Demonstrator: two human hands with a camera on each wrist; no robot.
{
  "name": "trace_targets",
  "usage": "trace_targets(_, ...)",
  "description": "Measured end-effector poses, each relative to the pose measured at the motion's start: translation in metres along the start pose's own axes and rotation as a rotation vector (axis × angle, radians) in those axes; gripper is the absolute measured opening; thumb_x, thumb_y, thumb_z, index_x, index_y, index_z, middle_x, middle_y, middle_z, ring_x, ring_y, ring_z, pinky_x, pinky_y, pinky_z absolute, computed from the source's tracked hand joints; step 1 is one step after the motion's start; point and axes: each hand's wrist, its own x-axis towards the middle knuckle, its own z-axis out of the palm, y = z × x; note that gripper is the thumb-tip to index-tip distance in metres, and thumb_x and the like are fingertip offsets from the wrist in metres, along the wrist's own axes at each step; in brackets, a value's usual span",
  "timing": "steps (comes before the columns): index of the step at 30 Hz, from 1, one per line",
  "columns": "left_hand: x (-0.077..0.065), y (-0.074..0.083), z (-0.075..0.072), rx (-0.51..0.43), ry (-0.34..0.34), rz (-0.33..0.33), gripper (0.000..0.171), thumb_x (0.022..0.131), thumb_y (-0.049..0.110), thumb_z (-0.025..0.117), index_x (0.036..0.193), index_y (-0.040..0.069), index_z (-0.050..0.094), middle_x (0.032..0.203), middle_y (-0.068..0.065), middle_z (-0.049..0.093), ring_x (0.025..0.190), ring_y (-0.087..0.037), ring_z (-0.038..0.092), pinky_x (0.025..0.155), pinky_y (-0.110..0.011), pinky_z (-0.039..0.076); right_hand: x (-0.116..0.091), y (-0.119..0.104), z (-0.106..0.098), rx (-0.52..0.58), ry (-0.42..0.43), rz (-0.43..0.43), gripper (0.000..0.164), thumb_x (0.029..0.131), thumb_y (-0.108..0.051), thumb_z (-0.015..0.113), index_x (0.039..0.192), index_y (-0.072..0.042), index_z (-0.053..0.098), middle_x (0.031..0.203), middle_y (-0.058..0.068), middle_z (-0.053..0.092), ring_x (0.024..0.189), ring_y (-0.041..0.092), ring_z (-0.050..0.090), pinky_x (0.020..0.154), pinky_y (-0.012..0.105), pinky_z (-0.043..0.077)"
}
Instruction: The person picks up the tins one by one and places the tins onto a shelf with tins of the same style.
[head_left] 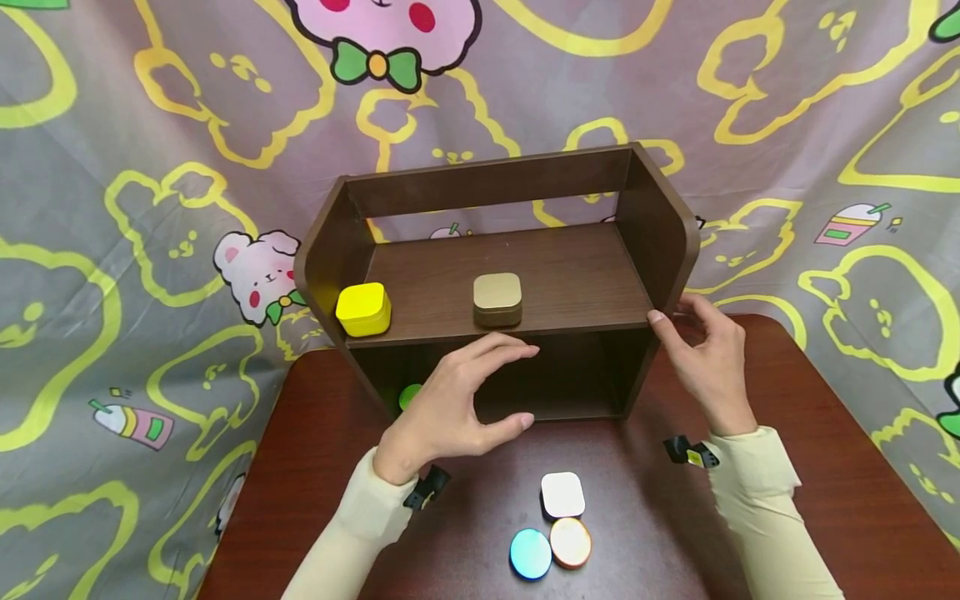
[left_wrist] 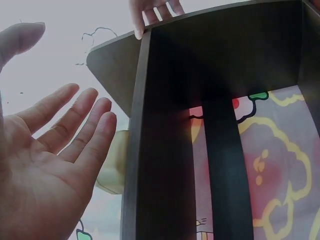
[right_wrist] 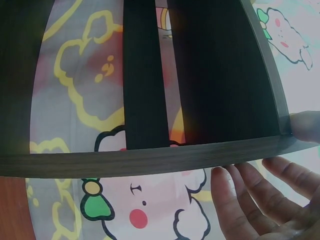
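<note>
A dark brown two-tier shelf point(head_left: 570, 258) stands on the table. My right hand point(head_left: 708, 358) grips its right side panel, the thumb at the front edge and the fingers along the outer face, as the right wrist view also shows. In front of the lower compartment is my left hand point(head_left: 457, 400), thumb and fingers spread apart with nothing between them. Just above it, a gold square tin point(head_left: 497, 300) sits near the upper board's front edge. A yellow square tin point(head_left: 363, 310) stands at that board's left end. Partly hidden behind my left hand is a green object point(head_left: 409, 396) in the lower compartment.
On the table point(head_left: 847, 467) before the shelf lie a white square-topped tin point(head_left: 562, 495), a blue round one point(head_left: 531, 554) and an orange-rimmed round one point(head_left: 571, 542), close together. A patterned cloth point(head_left: 187, 275) hangs behind the shelf and along the sides.
</note>
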Motion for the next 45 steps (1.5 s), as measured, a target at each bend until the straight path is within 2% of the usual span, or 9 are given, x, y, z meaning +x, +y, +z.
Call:
trace_targets(10,-0.005,-0.008,0.015,-0.023,-0.026,-0.022,0.063,0.085,0.033,0.082,0.142,0.016,0.062,0.139,0.001,0.064,0.126,-0.021,0.065,0.107,-0.037,0.054,0.0,0.0,0.0,0.007,-0.001,-0.003,0.022,0.091,-0.015,0.077,0.109,-0.002,0.074,0.09,-0.034,0.062,0.085,-0.014,0.062,0.076,0.004,0.047)
trace_targets(18,-0.009,-0.013,0.025,-0.034,-0.046,-0.036,0.063,0.085,0.032,0.082,0.142,0.013,0.062,0.138,-0.002,0.066,0.126,-0.021,0.066,0.107,-0.037,0.054,-0.001,0.0,0.0,-0.003,-0.005,0.01,0.022,0.092,-0.016,0.078,0.109,-0.003,0.075,0.09,-0.036,0.061,0.085,-0.014,0.062,0.075,0.003,0.046)
trace_targets(22,-0.01,-0.016,0.032,-0.033,-0.05,-0.022,0.062,0.085,0.031,0.082,0.141,0.013,0.062,0.136,-0.003,0.067,0.125,-0.019,0.066,0.106,-0.036,0.055,-0.001,0.0,0.0,-0.008,-0.006,0.021,0.023,0.091,-0.016,0.078,0.11,-0.003,0.075,0.089,-0.035,0.061,0.085,-0.014,0.061,0.075,0.003,0.046)
trace_targets(27,-0.011,-0.018,0.04,-0.019,-0.059,-0.013,0.061,0.085,0.031,0.082,0.14,0.014,0.062,0.135,0.001,0.067,0.124,-0.013,0.065,0.106,-0.034,0.054,-0.001,0.001,0.0,-0.013,-0.007,0.024,0.023,0.091,-0.016,0.078,0.11,-0.003,0.075,0.09,-0.034,0.061,0.086,-0.015,0.061,0.075,0.003,0.046)
trace_targets(40,-0.014,-0.023,0.053,-0.039,-0.081,-0.057,0.061,0.084,0.031,0.081,0.14,0.014,0.063,0.135,0.004,0.067,0.125,-0.012,0.065,0.106,-0.035,0.054,-0.001,0.002,0.0,-0.008,-0.015,0.012,0.023,0.092,-0.016,0.078,0.11,-0.003,0.074,0.091,-0.035,0.061,0.085,-0.015,0.062,0.075,0.003,0.046)
trace_targets(45,-0.014,-0.025,0.058,-0.058,-0.11,-0.077,0.061,0.084,0.031,0.081,0.14,0.014,0.063,0.135,0.003,0.067,0.126,-0.012,0.065,0.107,-0.035,0.053,-0.001,0.001,-0.001,-0.004,-0.01,0.013,0.024,0.091,-0.015,0.078,0.11,-0.002,0.074,0.09,-0.034,0.062,0.084,-0.014,0.062,0.075,0.003,0.046)
